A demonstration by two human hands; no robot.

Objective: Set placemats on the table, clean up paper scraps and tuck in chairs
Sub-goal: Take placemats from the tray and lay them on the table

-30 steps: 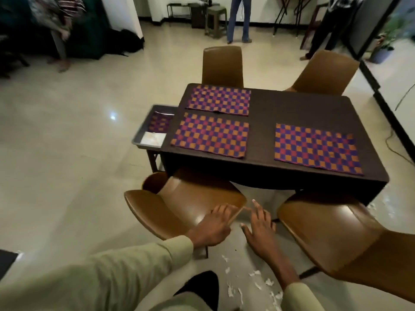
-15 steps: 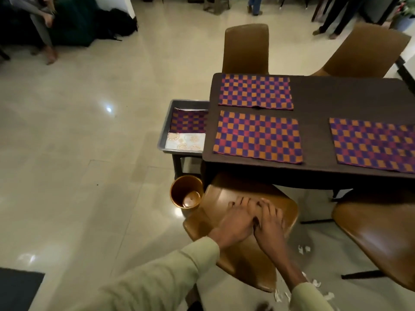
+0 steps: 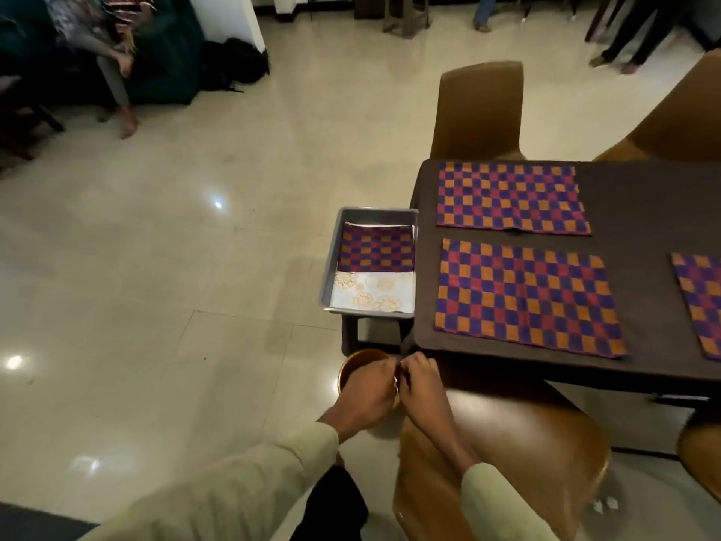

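My left hand [image 3: 368, 388] and my right hand [image 3: 419, 384] meet with bunched fingers over a small round brown bin [image 3: 351, 365] on the floor, at the table's near-left corner. Nothing shows between the fingers. The dark table [image 3: 643, 212] carries three orange-and-purple checked placemats: one at the far left [image 3: 511, 197], one at the near left [image 3: 526, 298], one cut off at the right edge [image 3: 698, 302]. A brown chair [image 3: 507, 443] stands below my right arm, its seat partly under the table. White paper scraps [image 3: 606, 503] lie on the floor to its right.
A grey tray [image 3: 329, 267] on a stand left of the table holds another checked placemat [image 3: 376, 247] and a white patterned mat [image 3: 372, 292]. More brown chairs stand at the far side [image 3: 480, 111], [image 3: 679, 123] and near right [image 3: 702, 451]. A person [image 3: 113, 52] sits at the far left.
My hands left the chair seat and moved forward and left to the bin, fingers now bunched. The chair sits further under the table. My view swung left.
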